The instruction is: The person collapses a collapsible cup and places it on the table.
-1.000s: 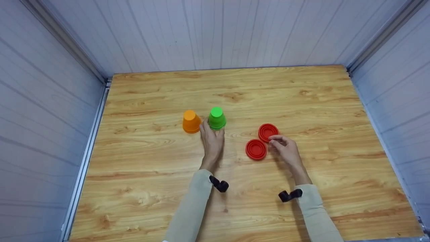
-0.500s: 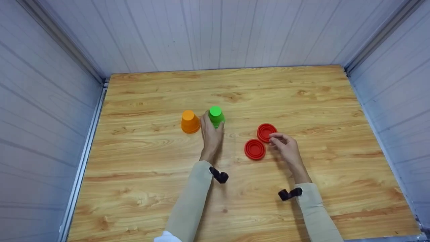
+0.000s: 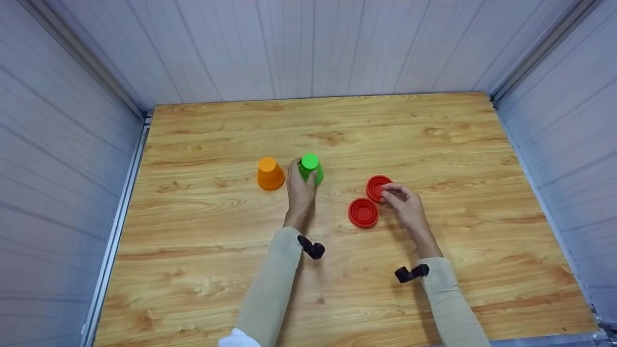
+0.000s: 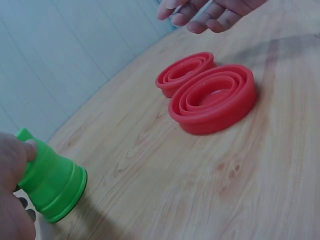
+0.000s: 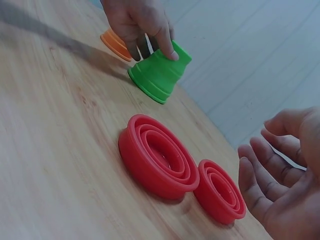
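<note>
My left hand (image 3: 301, 190) grips an upside-down green collapsible cup (image 3: 318, 178), with the thumb on its near right side and fingers along its left. The cup stands at full height, narrow base up; whether its rim touches the table I cannot tell. Left of it, an orange cup (image 3: 271, 176) of the same shape also stands upside down. Two red collapsible cups, folded flat into rings, lie side by side: the nearer red cup (image 3: 363, 213) and the farther red cup (image 3: 377, 185). My right hand (image 3: 409, 205) hovers beside the farther one, fingers loosely curled around nothing.
The wooden table (image 3: 217, 270) carries all the cups near its middle. Pale panel walls (image 3: 308, 48) enclose it at the back, left and right. A small black camera (image 3: 312, 247) sticks out from each sleeve cuff.
My left hand has reached forward around the green cup, and its thumb has come onto the cup's side. The right hand stays almost where it was; the red and orange cups lie unchanged.
</note>
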Tool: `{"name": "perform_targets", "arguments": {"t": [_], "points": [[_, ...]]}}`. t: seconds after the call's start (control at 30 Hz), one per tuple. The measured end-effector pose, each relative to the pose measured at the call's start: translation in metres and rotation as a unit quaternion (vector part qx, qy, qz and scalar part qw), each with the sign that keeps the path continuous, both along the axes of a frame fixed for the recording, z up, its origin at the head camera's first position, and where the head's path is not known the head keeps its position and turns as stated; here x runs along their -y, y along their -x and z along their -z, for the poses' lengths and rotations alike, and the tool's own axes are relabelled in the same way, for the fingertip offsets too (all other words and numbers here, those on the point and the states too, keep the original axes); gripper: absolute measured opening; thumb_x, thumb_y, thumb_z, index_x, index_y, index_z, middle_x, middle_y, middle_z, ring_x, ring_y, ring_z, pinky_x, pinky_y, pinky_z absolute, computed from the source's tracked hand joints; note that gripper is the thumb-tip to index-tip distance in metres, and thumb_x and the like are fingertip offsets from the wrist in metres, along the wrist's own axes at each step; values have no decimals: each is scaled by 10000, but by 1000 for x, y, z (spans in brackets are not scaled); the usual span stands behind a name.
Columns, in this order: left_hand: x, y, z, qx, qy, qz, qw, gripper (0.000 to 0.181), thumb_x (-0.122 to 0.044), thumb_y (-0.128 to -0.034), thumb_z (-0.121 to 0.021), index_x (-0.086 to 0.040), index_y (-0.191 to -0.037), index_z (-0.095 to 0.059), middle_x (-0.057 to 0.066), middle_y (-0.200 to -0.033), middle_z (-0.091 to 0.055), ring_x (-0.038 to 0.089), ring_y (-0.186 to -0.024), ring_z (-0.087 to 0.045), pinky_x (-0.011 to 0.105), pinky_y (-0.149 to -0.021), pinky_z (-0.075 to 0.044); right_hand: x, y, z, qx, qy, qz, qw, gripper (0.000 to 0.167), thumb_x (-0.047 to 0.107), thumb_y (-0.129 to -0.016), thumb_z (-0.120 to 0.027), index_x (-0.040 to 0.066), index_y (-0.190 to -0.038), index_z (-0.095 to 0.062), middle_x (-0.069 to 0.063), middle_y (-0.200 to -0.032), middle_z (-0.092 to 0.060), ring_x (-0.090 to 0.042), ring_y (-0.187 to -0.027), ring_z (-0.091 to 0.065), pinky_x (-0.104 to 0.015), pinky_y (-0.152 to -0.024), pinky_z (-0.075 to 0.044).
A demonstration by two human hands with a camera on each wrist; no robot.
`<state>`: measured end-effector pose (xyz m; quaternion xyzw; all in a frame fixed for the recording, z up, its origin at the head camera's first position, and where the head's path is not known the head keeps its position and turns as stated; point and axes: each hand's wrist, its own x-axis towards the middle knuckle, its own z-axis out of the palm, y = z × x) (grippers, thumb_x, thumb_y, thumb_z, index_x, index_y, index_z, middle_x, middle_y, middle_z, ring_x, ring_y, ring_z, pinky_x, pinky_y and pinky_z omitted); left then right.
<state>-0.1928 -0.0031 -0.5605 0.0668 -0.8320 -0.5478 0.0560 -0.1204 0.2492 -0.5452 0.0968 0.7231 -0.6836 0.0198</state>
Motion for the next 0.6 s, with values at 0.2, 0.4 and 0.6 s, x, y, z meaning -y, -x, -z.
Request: {"name": "perform_targets", "arguments": {"t": [0.2,0.4,0.6], "points": [[-5,-5,-3,70,61,151,9998,423,-186,-937,-613,-56,-1305,-449,95,-1303,-524,216,-1254,-482,376,-1092,-383,4,2,-1,-42,152,-24,9999,343,145,-900,-663,-59,-1165,-587,-268,-1124,-591,-357,-951,-629,-539,-889,-511],[-8,-13,-12,-202,-99,488,9986,423,-191,-940,-609,-42,-1305,-457,102,-1305,-532,209,-1263,-483,357,-1096,-380,7,4,-5,-195,-7,-115,9997,312,125,-901,-658,-48,-1153,-595,-251,-1091,-594,-272,-900,-645,-467,-830,-555],[-11,-20,-25,-471,-389,836,9946,432,-208,-935,-618,-36,-1301,-465,111,-1298,-541,208,-1246,-500,344,-1078,-402,13,8,-7,-268,-34,-192,9995,320,144,-895,-668,-36,-1151,-599,-170,-1006,-623,-256,-892,-644,-459,-796,-559]]}}
